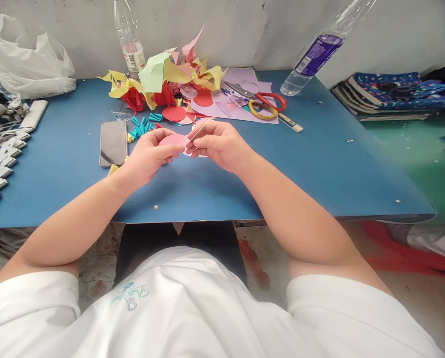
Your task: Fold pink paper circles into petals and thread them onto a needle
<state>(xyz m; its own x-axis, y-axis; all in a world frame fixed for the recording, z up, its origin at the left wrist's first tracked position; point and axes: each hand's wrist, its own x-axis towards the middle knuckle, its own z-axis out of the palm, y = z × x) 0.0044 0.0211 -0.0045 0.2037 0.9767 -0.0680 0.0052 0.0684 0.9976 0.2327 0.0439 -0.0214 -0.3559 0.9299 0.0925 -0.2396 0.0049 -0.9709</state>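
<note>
Over the table's near middle, my left hand (152, 151) pinches a pink paper circle (173, 140) between thumb and fingers. My right hand (218, 145) meets it at the circle's right edge, fingers closed around a thin, pale stick (199, 131) that slants across the paper. The stick's lower end shows below the left fingertips. Pale paper shows under the right fingers, but I cannot tell whether it is a separate piece. Just beyond the hands lie small rolled blue paper cones (142, 128) and a red paper circle (173, 114).
A phone (113, 143) lies left of my left hand. Behind are crumpled paper scraps (166, 74), purple sheets (241, 112), scissors (262, 102) and a box-cutter-like strip (290, 123). Plastic bottles (131, 47) (312, 57) stand at the back; a white bag (32, 64) sits left.
</note>
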